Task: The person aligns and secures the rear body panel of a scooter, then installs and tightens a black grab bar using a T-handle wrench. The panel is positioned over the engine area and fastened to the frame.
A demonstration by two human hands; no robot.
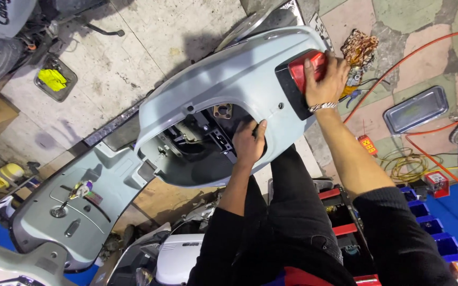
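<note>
Scooter rear body panel (223,90) steadied at the open seat bay, tail light being handled.

The red tail light (306,69) at the panel's rear end is gripped by the closed right hand (325,79); the left hand (250,143), fingers curled over the opening's rim, braces the pale grey shell above the stone floor (133,37).
</note>
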